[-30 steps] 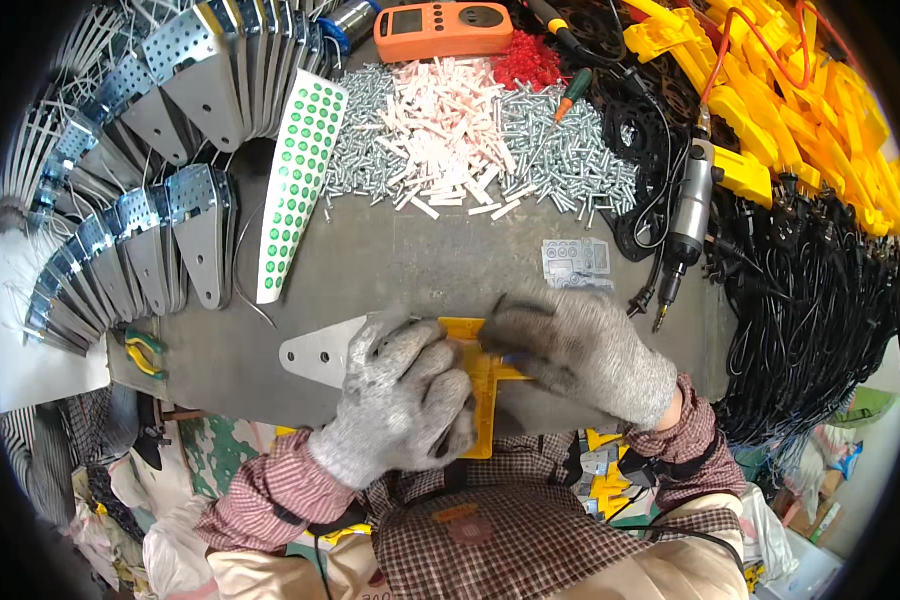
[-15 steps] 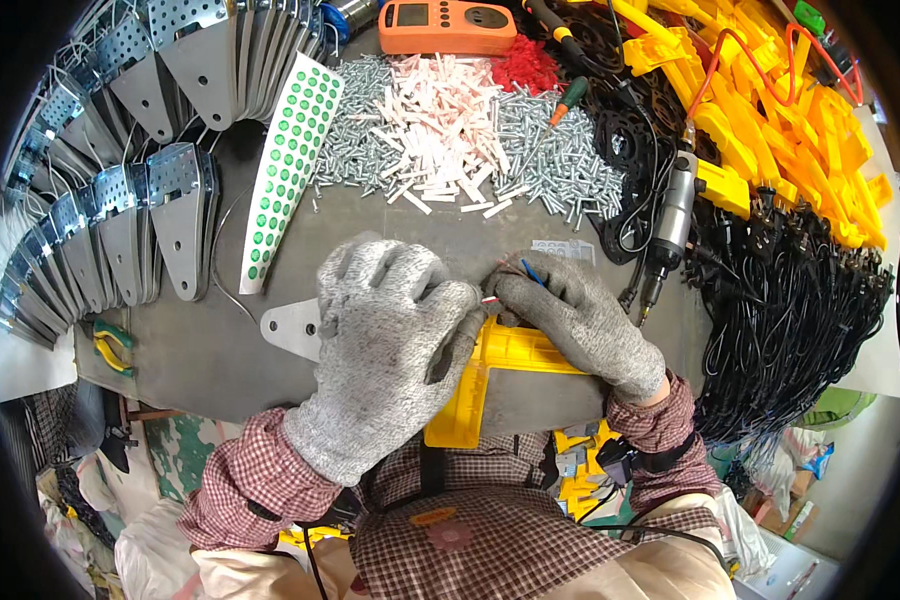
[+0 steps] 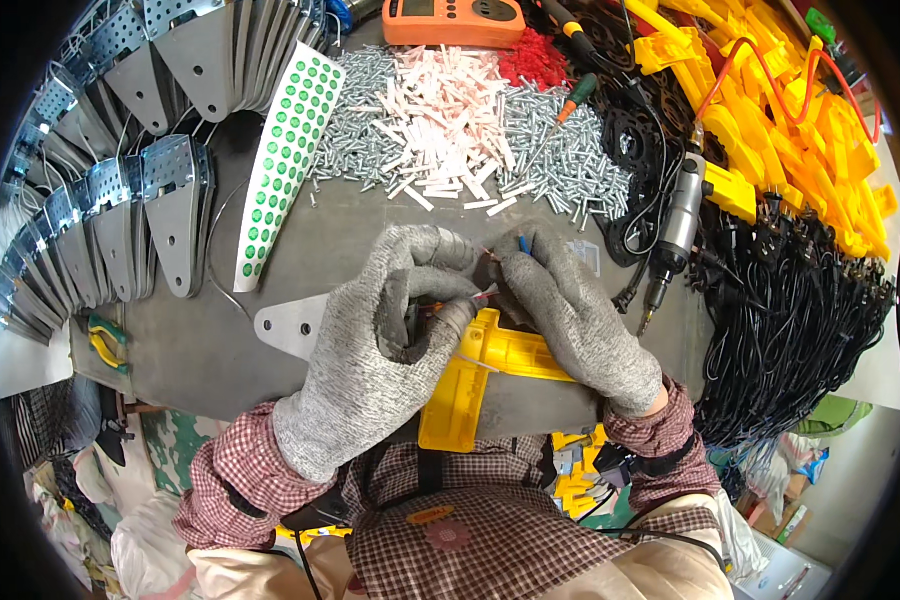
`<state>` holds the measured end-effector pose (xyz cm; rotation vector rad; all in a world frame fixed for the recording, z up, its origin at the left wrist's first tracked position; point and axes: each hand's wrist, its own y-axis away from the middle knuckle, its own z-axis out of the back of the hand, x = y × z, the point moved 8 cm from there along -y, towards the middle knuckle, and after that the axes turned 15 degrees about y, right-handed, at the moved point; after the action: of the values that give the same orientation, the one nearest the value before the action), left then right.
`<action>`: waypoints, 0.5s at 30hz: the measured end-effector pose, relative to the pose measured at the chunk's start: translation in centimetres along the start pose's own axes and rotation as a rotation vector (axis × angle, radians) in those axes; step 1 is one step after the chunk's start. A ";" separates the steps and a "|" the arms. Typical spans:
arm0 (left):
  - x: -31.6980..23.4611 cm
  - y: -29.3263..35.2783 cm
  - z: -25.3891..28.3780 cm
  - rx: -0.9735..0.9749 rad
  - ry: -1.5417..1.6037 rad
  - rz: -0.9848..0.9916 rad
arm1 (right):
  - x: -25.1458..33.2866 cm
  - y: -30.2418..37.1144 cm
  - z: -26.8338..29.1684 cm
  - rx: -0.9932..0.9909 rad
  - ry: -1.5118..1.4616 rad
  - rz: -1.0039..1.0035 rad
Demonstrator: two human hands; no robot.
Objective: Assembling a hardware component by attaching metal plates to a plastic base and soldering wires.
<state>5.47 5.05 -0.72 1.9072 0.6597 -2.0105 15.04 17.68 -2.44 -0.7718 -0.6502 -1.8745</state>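
Both my hands wear grey knit gloves and work close together over a yellow plastic housing [image 3: 452,412]. My left hand [image 3: 370,335] pinches a thin reddish wire [image 3: 482,296] between thumb and fingertips. Closed beside it, my right hand [image 3: 580,320] holds thin wires, and a short blue wire end [image 3: 524,244] sticks up between its fingers. How the wires meet is hidden by the gloves. A pale thin strand lies across the housing. Left of my left hand, a grey metal plate with holes [image 3: 285,326] lies partly covered by the glove.
Ahead lie piles of screws [image 3: 570,150], white sleeves [image 3: 450,120] and red pieces [image 3: 535,62], below an orange meter [image 3: 450,22]. A green-dot sticker sheet [image 3: 288,165] and metal brackets [image 3: 178,225] sit left. Right are a power screwdriver [image 3: 678,215], yellow housings [image 3: 770,120] and black cords [image 3: 780,330].
My left hand has turned and its fingers have lifted, opening a gap that shows the reddish wire. My right hand has tilted more upright, and the yellow housing shows more plainly.
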 end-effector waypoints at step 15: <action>0.4 0.0 0.8 -0.003 0.096 0.057 | -1.1 -0.2 -1.6 0.106 -0.234 -0.055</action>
<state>4.70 4.68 -1.14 2.0076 0.6246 -1.8930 14.80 17.22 -4.33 -0.9203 -0.9187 -1.7983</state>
